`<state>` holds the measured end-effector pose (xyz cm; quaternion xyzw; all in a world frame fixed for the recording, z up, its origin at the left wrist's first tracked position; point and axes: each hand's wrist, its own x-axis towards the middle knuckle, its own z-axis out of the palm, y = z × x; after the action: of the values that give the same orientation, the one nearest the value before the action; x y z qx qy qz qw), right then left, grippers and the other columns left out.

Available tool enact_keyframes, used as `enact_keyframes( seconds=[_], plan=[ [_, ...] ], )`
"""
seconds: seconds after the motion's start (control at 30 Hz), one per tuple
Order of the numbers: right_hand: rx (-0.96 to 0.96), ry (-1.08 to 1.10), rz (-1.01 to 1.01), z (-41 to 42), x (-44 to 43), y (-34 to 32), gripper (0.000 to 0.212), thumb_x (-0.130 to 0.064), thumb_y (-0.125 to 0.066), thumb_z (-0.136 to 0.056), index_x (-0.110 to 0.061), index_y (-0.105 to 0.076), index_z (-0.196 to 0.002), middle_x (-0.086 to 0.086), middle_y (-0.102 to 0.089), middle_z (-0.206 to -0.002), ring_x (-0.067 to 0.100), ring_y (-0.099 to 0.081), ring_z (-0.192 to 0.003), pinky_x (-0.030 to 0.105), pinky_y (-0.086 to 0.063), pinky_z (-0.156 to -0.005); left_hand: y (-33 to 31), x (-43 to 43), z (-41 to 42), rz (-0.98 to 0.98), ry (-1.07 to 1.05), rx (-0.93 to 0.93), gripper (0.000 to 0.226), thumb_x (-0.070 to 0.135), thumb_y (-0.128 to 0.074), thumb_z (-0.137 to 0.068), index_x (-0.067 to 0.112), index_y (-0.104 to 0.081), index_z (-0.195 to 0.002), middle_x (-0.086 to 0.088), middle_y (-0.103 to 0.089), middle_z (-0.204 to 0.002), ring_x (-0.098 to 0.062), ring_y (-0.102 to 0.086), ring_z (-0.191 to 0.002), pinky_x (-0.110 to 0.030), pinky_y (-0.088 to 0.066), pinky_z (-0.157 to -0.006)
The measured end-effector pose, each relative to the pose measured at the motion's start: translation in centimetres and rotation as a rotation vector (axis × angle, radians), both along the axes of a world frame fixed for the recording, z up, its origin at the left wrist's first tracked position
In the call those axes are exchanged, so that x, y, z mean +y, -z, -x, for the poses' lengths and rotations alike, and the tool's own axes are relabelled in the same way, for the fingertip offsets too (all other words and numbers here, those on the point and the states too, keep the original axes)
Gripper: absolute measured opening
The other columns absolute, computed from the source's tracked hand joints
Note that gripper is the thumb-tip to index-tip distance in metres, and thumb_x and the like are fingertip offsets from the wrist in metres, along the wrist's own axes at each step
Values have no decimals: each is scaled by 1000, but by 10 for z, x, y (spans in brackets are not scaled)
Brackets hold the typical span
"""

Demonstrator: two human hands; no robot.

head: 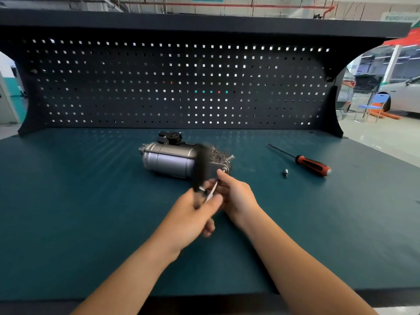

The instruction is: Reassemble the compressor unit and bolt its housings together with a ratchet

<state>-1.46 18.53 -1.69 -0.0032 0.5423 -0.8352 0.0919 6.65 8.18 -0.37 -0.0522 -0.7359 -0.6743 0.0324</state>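
A silver compressor unit point(170, 159) lies on its side in the middle of the green bench top, with a black connector on top and a finned end with bolts at its right. In front of it my left hand point(193, 214) grips a ratchet point(201, 169), whose black handle points up and is blurred. My right hand point(234, 196) sits right next to the left one, fingers curled around the ratchet's metal head end, forefinger stretched toward a bolt point(224, 169) on the compressor's right end. What lies between the fingers is hidden.
An orange-and-black screwdriver point(304, 162) lies to the right on the green bench top point(91, 201), with a small socket point(285, 172) beside it. A dark pegboard point(177, 83) closes the back. The bench's front edge runs along the bottom, under my forearms.
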Motion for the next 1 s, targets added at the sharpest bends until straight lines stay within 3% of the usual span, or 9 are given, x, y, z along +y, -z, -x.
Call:
enact_keyframes(
  seconds=[0.13, 0.23, 0.33, 0.4, 0.53, 0.63, 0.77, 0.9, 1.0],
  plan=[
    [-13, -90, 6, 0, 3, -2, 28, -29, -52, -93, -8, -65, -81, 3, -73, -72, 13, -66, -64, 24, -48, -64, -3, -2, -1, -950, 49, -428, 28, 24, -47, -94, 5, -64, -103, -12, -72, -90, -3, -42, -34, -12, -36, -31],
    [5, -60, -77, -3, 1, -2, 30, -32, -51, -94, -9, -66, -80, 2, -72, -71, 14, -64, -65, 24, -47, -62, -7, -4, 1, -1059, 38, -466, 21, 11, -46, -88, 3, -62, -100, -13, -69, -82, -2, -34, -31, -12, -27, -27],
    [72, 81, -231, -5, -1, 0, 34, -35, -58, -90, -9, -62, -69, -4, -63, -51, 9, -56, -47, 18, -43, -46, -10, -2, 2, -685, -61, -335, 23, 5, -44, -93, 13, -60, -108, -12, -71, -79, -4, -35, -32, -13, -26, -30],
    [125, 152, -284, -4, -1, 3, 38, -37, -63, -87, -10, -59, -61, -5, -60, -46, 6, -53, -40, 15, -38, -40, -15, -5, 1, -252, -104, -188, 27, 6, -45, -94, 21, -58, -113, -4, -73, -83, -5, -41, -36, -16, -32, -35],
    [155, 107, -298, -4, -3, 2, 36, -36, -64, -86, -9, -60, -62, -2, -60, -54, 10, -53, -48, 17, -39, -45, -10, -8, -1, 1268, -255, 303, 46, 16, -50, -89, 30, -36, -130, 7, -54, -119, -17, -60, -97, -31, -43, -69],
    [97, 25, -249, -3, -1, 2, 28, -32, -61, -88, -10, -67, -71, 2, -65, -65, 13, -57, -58, 24, -42, -55, 0, 0, -5, 1444, -224, 466, 51, 17, -49, -90, 27, -26, -134, 6, -37, -138, -23, -57, -107, -33, -37, -65],
    [65, -17, -174, -5, 0, 0, 26, -26, -58, -91, -8, -64, -74, 1, -66, -60, 9, -60, -50, 21, -40, -52, 9, -6, 1, 972, -201, 356, 53, 23, -48, -94, 34, -25, -141, 16, -40, -140, -19, -56, -111, -30, -47, -85],
    [68, -21, -151, -6, 1, -3, 27, -24, -55, -92, -7, -64, -73, 4, -68, -59, 12, -60, -50, 23, -41, -55, 4, 4, -4, -273, -89, -92, 20, 12, -54, -93, 25, -58, -108, 15, -67, -81, -6, -64, -60, -19, -52, -52],
    [76, -25, -152, -7, 1, -3, 27, -27, -55, -92, -6, -65, -78, 6, -71, -66, 13, -63, -55, 25, -43, -61, -5, -1, 0, -1040, -54, -417, 28, 13, -50, -95, -5, -55, -115, -14, -69, -96, -17, -66, -52, -20, -49, -37]
  ],
)
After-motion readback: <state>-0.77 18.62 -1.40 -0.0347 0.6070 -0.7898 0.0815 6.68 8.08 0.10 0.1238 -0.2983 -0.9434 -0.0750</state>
